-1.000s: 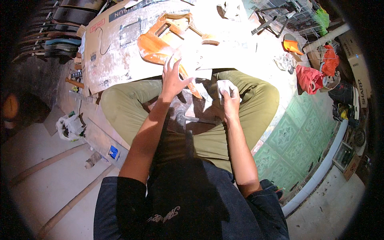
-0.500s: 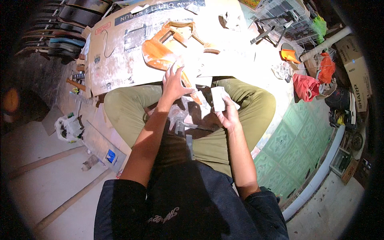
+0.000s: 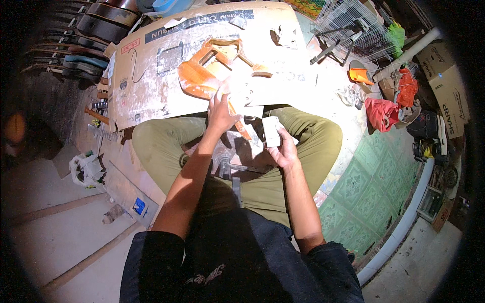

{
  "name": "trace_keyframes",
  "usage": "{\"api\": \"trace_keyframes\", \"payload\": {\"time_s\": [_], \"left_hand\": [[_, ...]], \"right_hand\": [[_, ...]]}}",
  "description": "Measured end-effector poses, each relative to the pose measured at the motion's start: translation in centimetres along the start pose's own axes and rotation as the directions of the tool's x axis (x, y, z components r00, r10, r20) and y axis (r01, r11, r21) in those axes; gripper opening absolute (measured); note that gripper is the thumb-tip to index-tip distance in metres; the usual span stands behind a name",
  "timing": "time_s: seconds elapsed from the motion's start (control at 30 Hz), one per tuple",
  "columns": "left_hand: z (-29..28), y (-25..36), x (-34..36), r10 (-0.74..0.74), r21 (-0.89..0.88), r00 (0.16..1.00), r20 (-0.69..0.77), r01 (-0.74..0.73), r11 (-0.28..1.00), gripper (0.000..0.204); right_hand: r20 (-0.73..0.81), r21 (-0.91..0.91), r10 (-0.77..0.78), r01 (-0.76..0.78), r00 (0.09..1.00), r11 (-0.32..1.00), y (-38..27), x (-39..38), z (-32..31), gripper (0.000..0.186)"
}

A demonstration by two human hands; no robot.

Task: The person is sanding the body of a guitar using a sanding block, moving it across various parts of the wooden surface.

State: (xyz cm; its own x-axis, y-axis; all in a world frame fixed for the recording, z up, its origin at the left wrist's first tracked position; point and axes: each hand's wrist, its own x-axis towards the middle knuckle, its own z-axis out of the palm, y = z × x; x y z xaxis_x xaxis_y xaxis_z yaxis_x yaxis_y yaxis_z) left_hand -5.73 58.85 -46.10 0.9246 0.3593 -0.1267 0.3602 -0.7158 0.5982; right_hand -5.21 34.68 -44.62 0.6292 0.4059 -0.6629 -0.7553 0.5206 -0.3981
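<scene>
An orange wooden guitar body (image 3: 199, 81), whitened with dust in places, lies on a cardboard sheet (image 3: 146, 96) before me. Cut-outs show through its upper part, and a narrow horn points down between my knees. My left hand (image 3: 221, 117) grips its near edge, fingers over the top and thumb toward the horn. In my right hand (image 3: 286, 150) is a small white block (image 3: 271, 132), held between thumb and fingers just right of the horn. The block's far side is covered by my fingers, and a gap separates it from the wood.
Several guitars (image 3: 101, 30) stand in a row at the far left. To the right are a wire cage (image 3: 348, 20), an orange scoop-like piece (image 3: 360, 75) and a red bag (image 3: 381, 113). A white pipe (image 3: 404, 227) edges the green tiles. My bent legs (image 3: 166, 144) flank the work.
The whole view has shifted slightly, so the cardboard and guitar body sit lower in it. My left fingers look closer together; my right hand still holds the white block near the horn.
</scene>
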Motion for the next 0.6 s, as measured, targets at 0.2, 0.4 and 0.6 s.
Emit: {"api": "trace_keyframes", "payload": {"time_s": [0.2, 0.4, 0.6], "left_hand": [[1.2, 4.1, -3.6, 0.059, -0.870, 0.974, 0.220, 0.168, 0.464, 0.044], [2.8, 4.5, -5.9, -0.043, -0.780, 0.985, 0.165, 0.157, 0.606, 0.027], [0.9, 1.0, -2.5, -0.055, -0.521, 0.991, 0.124, 0.112, 0.846, 0.039]], "right_hand": [[0.166, 0.116, 0.039, -0.059, 0.985, 0.991, -0.1, -0.1, 0.2, 0.038], [0.225, -0.093, 0.032, -0.011, 0.974, 0.996, 0.1, -1.2, 0.6, 0.037], [0.108, -0.364, -0.123, 0.155, 0.986, 0.918, 1.8, -0.2, 2.1, 0.040]]}}
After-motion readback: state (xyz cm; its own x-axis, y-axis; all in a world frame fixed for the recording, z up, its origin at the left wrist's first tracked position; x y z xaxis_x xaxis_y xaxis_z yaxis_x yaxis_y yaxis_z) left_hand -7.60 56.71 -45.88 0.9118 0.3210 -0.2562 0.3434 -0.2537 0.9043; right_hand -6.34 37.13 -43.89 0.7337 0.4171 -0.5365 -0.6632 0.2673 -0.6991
